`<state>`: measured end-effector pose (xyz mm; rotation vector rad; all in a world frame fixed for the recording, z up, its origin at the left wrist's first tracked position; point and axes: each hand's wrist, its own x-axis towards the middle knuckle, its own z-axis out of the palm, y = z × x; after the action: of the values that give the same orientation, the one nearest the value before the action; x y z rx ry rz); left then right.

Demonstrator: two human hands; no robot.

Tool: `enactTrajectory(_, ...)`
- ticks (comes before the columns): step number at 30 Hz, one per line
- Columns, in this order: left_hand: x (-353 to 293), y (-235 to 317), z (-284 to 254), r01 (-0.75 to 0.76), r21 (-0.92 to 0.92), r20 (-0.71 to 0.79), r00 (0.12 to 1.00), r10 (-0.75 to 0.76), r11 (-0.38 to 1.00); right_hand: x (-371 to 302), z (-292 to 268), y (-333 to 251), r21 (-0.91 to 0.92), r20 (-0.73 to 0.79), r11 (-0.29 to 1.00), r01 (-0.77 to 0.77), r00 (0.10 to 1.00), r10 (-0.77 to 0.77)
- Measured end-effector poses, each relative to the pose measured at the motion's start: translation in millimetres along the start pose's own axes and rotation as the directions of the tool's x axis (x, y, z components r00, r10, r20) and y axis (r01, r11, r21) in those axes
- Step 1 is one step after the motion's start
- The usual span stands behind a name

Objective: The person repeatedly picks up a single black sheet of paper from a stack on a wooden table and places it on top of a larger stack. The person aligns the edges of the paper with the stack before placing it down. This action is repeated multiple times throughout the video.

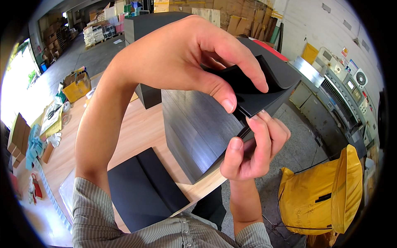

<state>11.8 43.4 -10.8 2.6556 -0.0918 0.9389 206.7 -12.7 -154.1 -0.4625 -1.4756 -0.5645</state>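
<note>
A tall stack of black sheets [198, 128] stands on the wooden table, its layered side facing me. My left hand [182, 53] arches over the top, with thumb and fingers closed about a black sheet [252, 101] at the stack's near right corner. One black flap [271, 74] curls upward behind those fingers. Below that corner is my right hand [256, 144], its fingertips touching the sheet edge from beneath and its thumb apart from them. Flat on the table, left of the stack, lies a folded black cover [147, 188] with a crease.
Another dark stack [149, 95] rises behind my left forearm. At the table's left are scissors [53, 110], red-handled snips [36, 186] and a yellow box [76, 84]. A yellow sack [318, 198] stands on the floor at right, near a grey machine [331, 107].
</note>
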Motion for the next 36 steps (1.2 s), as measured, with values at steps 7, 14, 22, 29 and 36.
enactTrajectory(7,0,1,-1,0.003,0.019,0.002,1.000,-0.003,1.000,3,-10,-1,-0.078,0.126,0.995,0.059,0.991,-0.049)
enactTrajectory(14,0,3,0,0.056,-0.009,0.001,0.998,-0.056,0.998,0,0,1,0.001,-0.006,1.000,-0.003,1.000,0.003)
enactTrajectory(22,-1,2,1,-0.002,0.042,-0.028,1.000,0.004,0.999,5,-10,-4,-0.078,0.116,0.996,0.038,0.993,-0.028)
enactTrajectory(29,-7,17,10,-0.024,0.400,-0.055,0.997,0.050,0.916,3,-5,-3,-0.037,0.049,0.999,0.018,0.999,-0.016)
enactTrajectory(36,-16,9,17,-0.104,0.605,-0.027,0.988,0.151,0.790,2,1,-5,-0.009,-0.009,1.000,-0.013,1.000,0.013)
